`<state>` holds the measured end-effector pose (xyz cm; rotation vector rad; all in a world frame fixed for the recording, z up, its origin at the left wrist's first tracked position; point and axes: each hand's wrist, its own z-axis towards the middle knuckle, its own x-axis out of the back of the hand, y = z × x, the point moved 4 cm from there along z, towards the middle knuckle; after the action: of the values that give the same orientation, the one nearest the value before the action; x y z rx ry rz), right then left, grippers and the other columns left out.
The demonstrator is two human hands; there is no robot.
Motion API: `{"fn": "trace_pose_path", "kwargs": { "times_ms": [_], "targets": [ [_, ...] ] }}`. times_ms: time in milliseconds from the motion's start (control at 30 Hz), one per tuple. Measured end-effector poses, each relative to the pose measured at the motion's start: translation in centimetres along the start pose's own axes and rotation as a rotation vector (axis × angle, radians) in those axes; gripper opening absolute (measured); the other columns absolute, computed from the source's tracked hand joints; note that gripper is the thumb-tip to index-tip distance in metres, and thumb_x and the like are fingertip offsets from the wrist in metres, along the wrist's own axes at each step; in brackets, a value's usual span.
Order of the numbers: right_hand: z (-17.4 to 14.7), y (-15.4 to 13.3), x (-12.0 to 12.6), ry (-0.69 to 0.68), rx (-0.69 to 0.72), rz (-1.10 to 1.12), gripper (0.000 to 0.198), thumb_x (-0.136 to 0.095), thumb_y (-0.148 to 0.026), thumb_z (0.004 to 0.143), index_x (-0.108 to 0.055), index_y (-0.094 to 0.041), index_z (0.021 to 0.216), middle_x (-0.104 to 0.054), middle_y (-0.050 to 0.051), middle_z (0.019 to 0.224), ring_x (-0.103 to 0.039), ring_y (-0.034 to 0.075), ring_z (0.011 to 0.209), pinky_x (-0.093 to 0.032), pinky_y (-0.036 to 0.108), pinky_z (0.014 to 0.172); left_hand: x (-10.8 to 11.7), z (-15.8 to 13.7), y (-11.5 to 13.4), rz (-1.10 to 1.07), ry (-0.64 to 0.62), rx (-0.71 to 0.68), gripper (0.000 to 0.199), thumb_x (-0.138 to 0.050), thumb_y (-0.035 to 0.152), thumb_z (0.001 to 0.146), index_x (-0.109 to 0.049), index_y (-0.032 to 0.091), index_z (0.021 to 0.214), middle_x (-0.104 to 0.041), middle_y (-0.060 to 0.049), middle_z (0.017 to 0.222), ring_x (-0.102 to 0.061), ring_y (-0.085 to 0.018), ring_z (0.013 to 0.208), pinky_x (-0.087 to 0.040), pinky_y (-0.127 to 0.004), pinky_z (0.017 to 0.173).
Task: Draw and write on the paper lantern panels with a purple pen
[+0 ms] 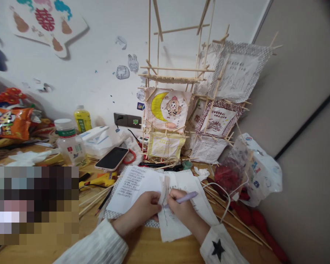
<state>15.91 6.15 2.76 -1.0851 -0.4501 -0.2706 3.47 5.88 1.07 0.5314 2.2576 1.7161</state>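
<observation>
I find the right hand (178,204) gripping a purple pen (188,197), judged light and rigid, and the left hand (145,207) curled at the edge of a drawn sheet (172,228) on the counter (143,244), whether pinching I cannot tell, the sheet judged limp, tearable, best held by its margin.

Home, apparently: wall stickers (133,63), stick frame (178,69) (snack bag (11,124), too).

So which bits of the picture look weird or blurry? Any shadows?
In the head view: square blocks cover part of the lower left; the orange snack bag looks smeary; the purple pen is clearer; the wall decoration throws a soft shadow on the wall; the top right corner goes dark.
</observation>
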Motion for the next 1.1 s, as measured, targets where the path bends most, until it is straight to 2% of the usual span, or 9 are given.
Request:
{"fn": "trace_pose_path", "kwargs": {
  "times_ms": [700,967,1100],
  "targets": [
    [-0.1,0.4,-0.2,-0.008,-0.015,0.021,0.024,-0.039,-0.020,0.069,-0.030,-0.021,0.047,-0.036,-0.005,0.041,-0.035,0.009,0.041,-0.025,0.021,0.042,-0.1,-0.3,0.5,0.015,0.041,0.013,0.019,-0.045,0.014,0.050,-0.056,0.015,0.065,-0.060,0.004,0.056,-0.059,-0.016,0.054,-0.048,-0.024,0.049],
    [-0.3,1.3,0.4,0.077,-0.222,0.221,0.023,-0.040,-0.025,0.071,-0.036,-0.021,0.048,-0.041,-0.005,0.039,-0.040,0.010,0.040,-0.032,0.020,0.042,0.0,-0.1,0.4,0.026,0.090,-0.026,0.010,-0.049,0.016,0.052,-0.051,0.017,0.061,-0.055,0.006,0.050,-0.056,-0.014,0.049,-0.045,-0.022,0.045],
    [-0.3,1.2,0.3,0.047,-0.154,0.152,0.024,-0.042,-0.024,0.071,-0.036,-0.021,0.048,-0.042,-0.005,0.038,-0.040,0.010,0.039,-0.032,0.020,0.043,0.1,-0.1,0.5,0.040,0.104,-0.044,0.008,-0.050,0.018,0.053,-0.051,0.017,0.061,-0.053,0.007,0.049,-0.055,-0.013,0.050,-0.044,-0.022,0.046]
  ]
}}
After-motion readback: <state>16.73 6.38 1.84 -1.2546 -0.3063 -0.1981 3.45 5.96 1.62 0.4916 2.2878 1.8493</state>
